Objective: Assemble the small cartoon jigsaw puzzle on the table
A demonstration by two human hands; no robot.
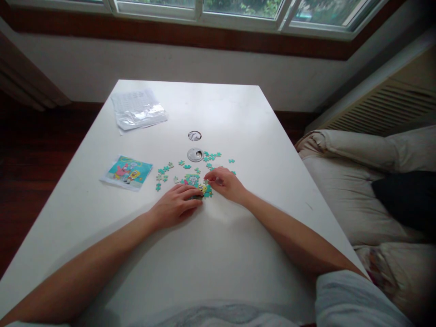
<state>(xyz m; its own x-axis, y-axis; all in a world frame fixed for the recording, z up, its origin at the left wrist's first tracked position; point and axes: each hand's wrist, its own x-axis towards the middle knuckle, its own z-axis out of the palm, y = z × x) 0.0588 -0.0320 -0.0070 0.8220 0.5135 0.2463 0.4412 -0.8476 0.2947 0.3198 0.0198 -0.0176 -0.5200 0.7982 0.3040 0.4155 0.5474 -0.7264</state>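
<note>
The puzzle (192, 180) lies partly joined near the middle of the white worktop (231, 113). The left hand (175, 204) rests over its lower left, grip loose and fingers stretched out. The right hand (226, 184) bends in at its right edge; I can't tell whether that grip pinches a piece. Loose pieces (165, 169) lie scattered around, with the picture (131, 171) off to the left.
</note>
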